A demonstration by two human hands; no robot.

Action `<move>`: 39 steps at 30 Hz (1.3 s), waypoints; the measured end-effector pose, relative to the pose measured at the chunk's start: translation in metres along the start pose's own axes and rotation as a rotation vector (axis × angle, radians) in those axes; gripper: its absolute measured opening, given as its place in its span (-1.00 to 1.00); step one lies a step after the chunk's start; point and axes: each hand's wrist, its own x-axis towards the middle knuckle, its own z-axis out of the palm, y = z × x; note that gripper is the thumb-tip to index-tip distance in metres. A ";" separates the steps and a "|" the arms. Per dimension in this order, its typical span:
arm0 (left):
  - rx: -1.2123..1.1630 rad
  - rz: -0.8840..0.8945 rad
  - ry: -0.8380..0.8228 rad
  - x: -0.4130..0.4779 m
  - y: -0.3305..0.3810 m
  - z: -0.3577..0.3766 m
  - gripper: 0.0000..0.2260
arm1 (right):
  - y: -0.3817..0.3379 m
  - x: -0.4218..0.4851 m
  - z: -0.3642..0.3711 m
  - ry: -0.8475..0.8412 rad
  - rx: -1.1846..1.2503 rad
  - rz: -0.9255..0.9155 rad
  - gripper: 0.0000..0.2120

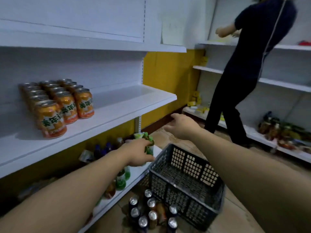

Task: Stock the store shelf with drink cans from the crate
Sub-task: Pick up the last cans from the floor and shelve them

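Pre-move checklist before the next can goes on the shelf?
1. Right hand free: ok, open, empty.
2. Left hand free: not ok, holding a green bottle.
3. Cans on floor reachable: ok, upright beside the crate.
4. Crate contents: ok, looks empty.
5. Shelf space: ok, bare right of the orange cans.
6. Other person clear: ok, at the far shelves.

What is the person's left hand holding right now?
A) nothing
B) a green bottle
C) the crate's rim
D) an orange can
B: the left hand is closed around a green bottle low by the bottom shelf, while the orange cans stand untouched on the shelf above and the crate sits beside it.
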 end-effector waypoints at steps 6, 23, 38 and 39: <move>-0.055 0.047 -0.222 0.065 0.020 0.072 -0.31 | 0.091 0.003 0.064 -0.183 -0.001 0.222 -0.34; -0.147 -0.056 -0.617 0.162 -0.065 0.356 -0.48 | 0.219 0.017 0.379 -0.669 0.134 0.313 -0.45; -0.132 -0.088 -0.753 0.206 -0.114 0.490 -0.20 | 0.254 0.005 0.569 -0.810 0.125 0.436 -0.34; -0.142 -0.090 -0.756 0.206 -0.114 0.490 -0.20 | 0.253 0.006 0.567 -0.780 0.130 0.439 -0.38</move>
